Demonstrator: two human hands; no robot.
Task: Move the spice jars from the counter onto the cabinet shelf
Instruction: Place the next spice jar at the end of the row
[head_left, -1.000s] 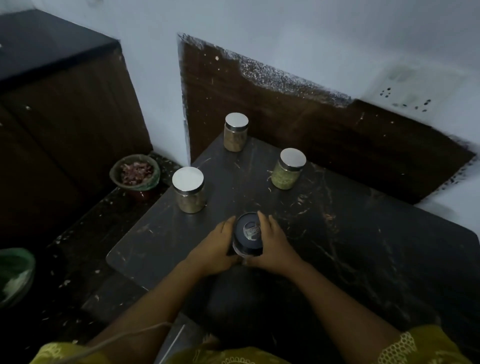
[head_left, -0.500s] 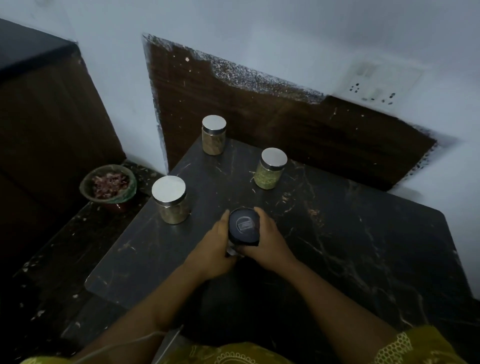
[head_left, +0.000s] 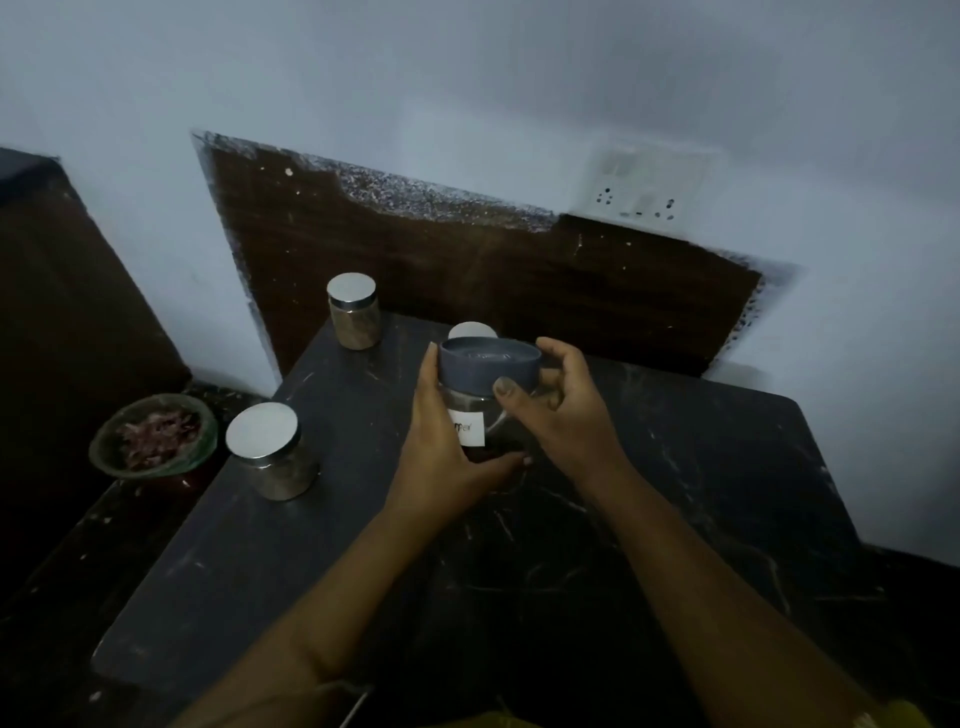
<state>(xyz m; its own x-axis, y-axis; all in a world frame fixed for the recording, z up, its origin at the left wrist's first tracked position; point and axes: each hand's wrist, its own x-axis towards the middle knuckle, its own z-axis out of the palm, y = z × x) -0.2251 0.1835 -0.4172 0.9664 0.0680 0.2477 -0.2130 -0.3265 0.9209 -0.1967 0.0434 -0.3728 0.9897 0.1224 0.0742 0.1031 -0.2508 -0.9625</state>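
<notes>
Here the grey-lidded jar (head_left: 485, 395) is held between both hands, apparently clear of the surface (head_left: 675, 493). The left grip (head_left: 441, 462) wraps its side and cups under the base. The right grip (head_left: 566, 415) clasps the lid end, thumb on the rim in front.

The cabinet shelf is not in view. The carry there would go best with the jar upright and its weight borne from below, since a lid held alone might work loose. Rising straight first should keep it off the third jar (head_left: 470, 331) directly behind, of which only the pale lid shows.

Two more silver-lidded jars stand on the dark, veined surface: the back jar (head_left: 354, 317) at the far-left corner and the near jar (head_left: 270, 452) by the left edge. Beyond that edge, lower down, a green bowl (head_left: 153, 434) holds reddish scraps. A brown panel (head_left: 467, 270) backs the surface under a pale wall with a socket plate (head_left: 644, 187). A dark cabinet (head_left: 62, 291) stands at the left, and the light is dim.
</notes>
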